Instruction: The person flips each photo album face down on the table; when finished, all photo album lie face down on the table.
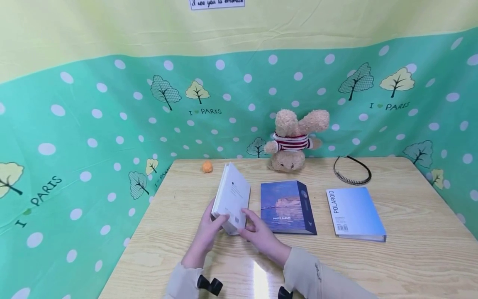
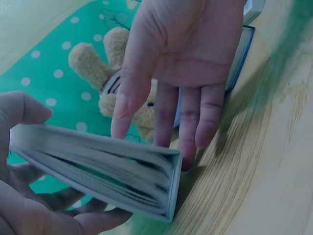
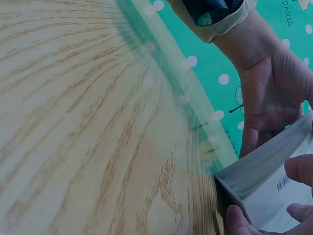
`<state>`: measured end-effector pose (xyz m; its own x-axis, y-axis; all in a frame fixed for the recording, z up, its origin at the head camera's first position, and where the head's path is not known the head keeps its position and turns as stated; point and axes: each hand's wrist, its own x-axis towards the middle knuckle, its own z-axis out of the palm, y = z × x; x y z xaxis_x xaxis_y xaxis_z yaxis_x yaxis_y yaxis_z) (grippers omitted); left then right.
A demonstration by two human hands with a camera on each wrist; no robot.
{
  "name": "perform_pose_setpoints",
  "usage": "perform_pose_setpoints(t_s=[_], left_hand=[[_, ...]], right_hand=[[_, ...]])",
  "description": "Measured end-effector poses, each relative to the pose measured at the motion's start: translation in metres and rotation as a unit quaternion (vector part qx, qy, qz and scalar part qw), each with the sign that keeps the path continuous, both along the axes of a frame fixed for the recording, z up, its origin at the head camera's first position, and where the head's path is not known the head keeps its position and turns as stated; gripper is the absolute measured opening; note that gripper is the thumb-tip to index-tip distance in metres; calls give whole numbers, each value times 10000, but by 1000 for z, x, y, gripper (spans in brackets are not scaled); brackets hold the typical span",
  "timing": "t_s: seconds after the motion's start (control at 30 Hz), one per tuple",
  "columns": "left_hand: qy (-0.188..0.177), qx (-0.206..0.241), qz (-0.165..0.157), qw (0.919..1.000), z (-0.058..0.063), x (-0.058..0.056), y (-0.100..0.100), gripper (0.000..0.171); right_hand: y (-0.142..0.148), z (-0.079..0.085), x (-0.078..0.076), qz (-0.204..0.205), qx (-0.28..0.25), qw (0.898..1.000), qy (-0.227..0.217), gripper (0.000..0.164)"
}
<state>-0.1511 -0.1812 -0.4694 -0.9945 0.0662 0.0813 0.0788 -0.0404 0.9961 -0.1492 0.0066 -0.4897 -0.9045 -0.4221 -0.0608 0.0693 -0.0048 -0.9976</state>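
Observation:
A white photo album (image 1: 233, 195) stands tilted above the table's left-centre, its cover with small print and a barcode facing up. My left hand (image 1: 207, 228) grips its left side, thumb on the cover and fingers behind. With thumb and fingers, my right hand (image 1: 263, 238) holds the album's lower right corner. In the left wrist view, the album's page edges (image 2: 98, 161) show between slightly gaping covers. To the right lie a blue photo album (image 1: 281, 207) with a seascape and a blue-white Polaroid album (image 1: 356, 211).
A plush toy (image 1: 291, 143) in a striped top leans upside down against the green dotted cloth (image 1: 209, 137) at the back. A black headband (image 1: 352, 178) lies behind the Polaroid album. A small orange object (image 1: 207, 167) sits at the back left of the wooden table (image 1: 157, 232).

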Motion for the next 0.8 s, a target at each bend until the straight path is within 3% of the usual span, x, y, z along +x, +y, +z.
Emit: perform_pose_setpoints(t_s=[0.2,0.33,0.53,0.67,0.8], left_hand=[[-242,300,77,9992,-2,0,-8,76],[-265,68,224,9994,-5,1,-12,89],[-40,-313,402,9987,-7,0,-14,87],[250,-785,617,9947,-6,-1,-14,85],[624,-1613,811,9816,-6,-3,-15,86]], right_hand=[[0,1,0,-133,130,9997,166,69],[0,1,-1,-234,469,9976,455,67],[0,2,-2,-411,1083,9904,759,60],[0,4,-2,-539,1431,9841,905,56],[-1,4,-2,-621,1580,9811,928,54]])
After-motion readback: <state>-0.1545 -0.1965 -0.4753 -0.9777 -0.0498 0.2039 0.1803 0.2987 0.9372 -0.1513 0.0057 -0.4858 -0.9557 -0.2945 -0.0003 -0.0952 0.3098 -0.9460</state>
